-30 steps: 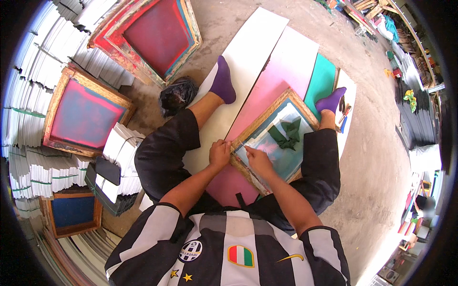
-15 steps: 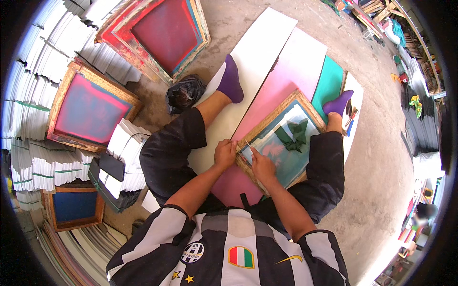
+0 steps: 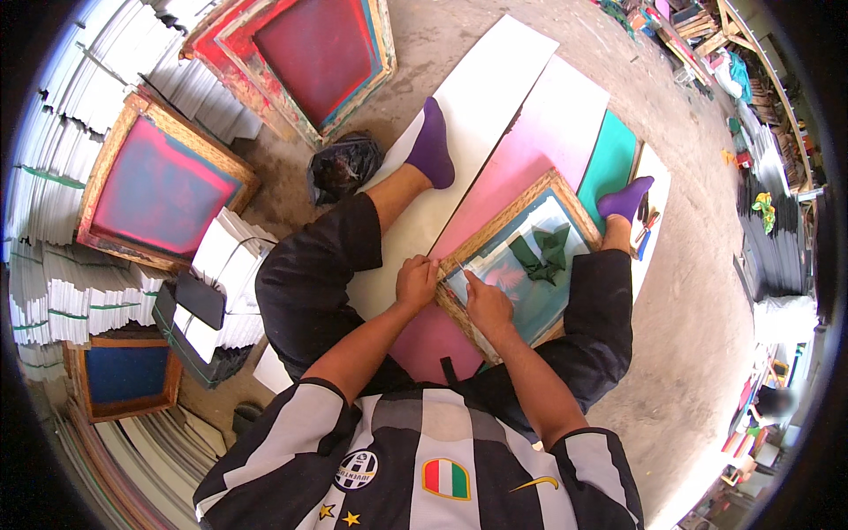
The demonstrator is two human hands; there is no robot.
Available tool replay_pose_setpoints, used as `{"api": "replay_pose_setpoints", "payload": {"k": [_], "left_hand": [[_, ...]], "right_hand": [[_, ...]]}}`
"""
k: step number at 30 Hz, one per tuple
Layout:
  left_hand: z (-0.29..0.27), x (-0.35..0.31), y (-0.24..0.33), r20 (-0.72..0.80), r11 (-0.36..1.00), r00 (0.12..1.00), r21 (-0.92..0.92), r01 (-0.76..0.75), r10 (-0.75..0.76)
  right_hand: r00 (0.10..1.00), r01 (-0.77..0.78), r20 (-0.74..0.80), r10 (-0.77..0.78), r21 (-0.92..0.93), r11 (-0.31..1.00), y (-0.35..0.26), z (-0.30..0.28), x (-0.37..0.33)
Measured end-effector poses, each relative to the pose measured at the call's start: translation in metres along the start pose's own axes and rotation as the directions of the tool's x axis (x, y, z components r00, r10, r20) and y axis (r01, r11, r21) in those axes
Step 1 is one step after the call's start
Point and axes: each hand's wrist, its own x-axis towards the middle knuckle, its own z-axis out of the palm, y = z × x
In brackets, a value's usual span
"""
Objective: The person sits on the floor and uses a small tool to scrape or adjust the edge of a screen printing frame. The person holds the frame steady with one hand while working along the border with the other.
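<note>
A screen-printing frame point(image 3: 508, 210) with wooden sides lies tilted between my legs, its blue-grey mesh point(image 3: 528, 320) facing up. My left hand point(image 3: 417, 283) is closed at the frame's left corner, the thumb side against the wood. Over the mesh near that corner, my right hand point(image 3: 488, 300) is closed in a pinch, its fingertips close to the inner edge. A thin pale sliver shows at those fingertips, too small to name surely. Crumpled dark green pieces point(image 3: 541, 254) rest on the far part of the mesh, beside a whitish patch.
Beneath the frame are white, pink point(image 3: 552, 124) and green point(image 3: 609, 155) boards. Hand tools point(image 3: 647, 231) lie by my right foot. To the left stand other printing frames point(image 3: 168, 190), a black plastic bag point(image 3: 343, 168) and bundled paper stacks point(image 3: 57, 190).
The view has shifted slightly. My right hand stays by the frame's left corner, its fingertips a little changed; the pale sliver there shows less. My left hand keeps its place.
</note>
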Motion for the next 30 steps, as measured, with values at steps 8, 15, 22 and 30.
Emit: {"api": "replay_pose_setpoints", "payload": {"k": [8,15,22,30], "left_hand": [[0.003,0.001,0.0,-0.016,0.998,0.999,0.047,-0.035,0.036],[0.006,-0.001,0.001,-0.091,0.996,0.992,-0.024,-0.085,0.083],[0.003,0.001,0.002,-0.025,0.999,0.999,0.031,-0.036,0.036],[-0.004,0.002,0.008,0.079,0.999,0.997,0.033,0.013,-0.015]], "right_hand": [[0.982,-0.037,0.176,0.074,-0.206,0.978,-0.027,-0.018,0.007],[0.999,0.018,0.049,-0.023,0.118,0.993,0.01,0.021,0.007],[0.995,-0.065,-0.013,0.095,0.633,0.771,0.013,0.04,0.003],[0.994,0.064,-0.094,-0.049,0.156,0.986,0.024,0.041,-0.002]]}}
